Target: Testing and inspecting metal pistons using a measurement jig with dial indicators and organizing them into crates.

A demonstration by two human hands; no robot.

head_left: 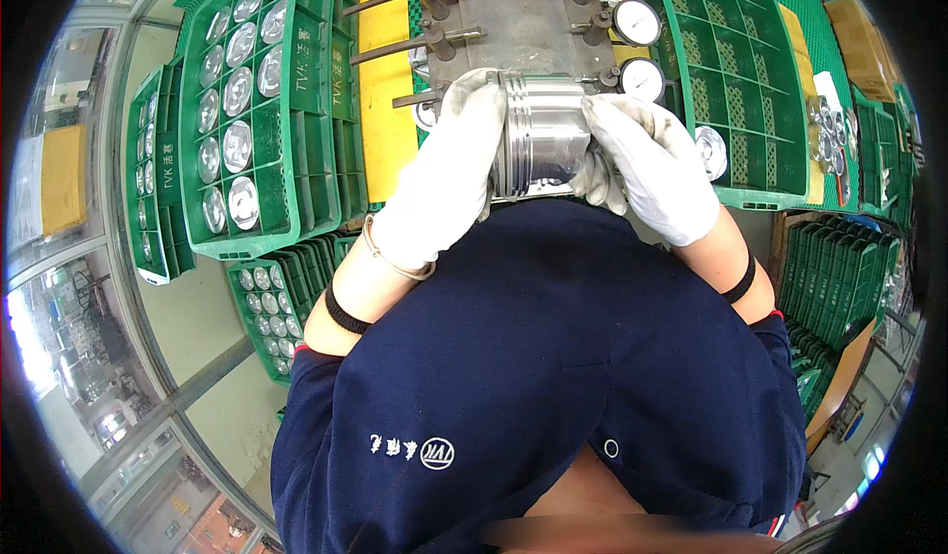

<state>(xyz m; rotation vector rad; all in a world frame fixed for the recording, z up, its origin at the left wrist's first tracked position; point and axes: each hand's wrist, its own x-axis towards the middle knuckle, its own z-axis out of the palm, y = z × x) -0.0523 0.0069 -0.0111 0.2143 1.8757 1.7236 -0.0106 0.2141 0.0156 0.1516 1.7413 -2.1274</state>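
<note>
A shiny metal piston (553, 129) lies on its side between my two hands, its ring grooves toward the left. My left hand (472, 124), in a white glove, is closed against the grooved end. On the other end, my right hand (642, 149), gloved too, grips the skirt with thumb on top and fingers curled beneath. Just beyond the piston is a grey metal bench plate (518, 21). Dial gauges (642, 79) on stands line its right side, and clamp posts with dark levers (434, 39) line its left.
To the left, a green divided crate (286, 149) holds several pistons. On the right stands another green crate (760, 149), with a piston (710, 151) in its near left corner. Stacked green crates (839, 277) are at lower right. Cardboard boxes (861, 45) sit at far right.
</note>
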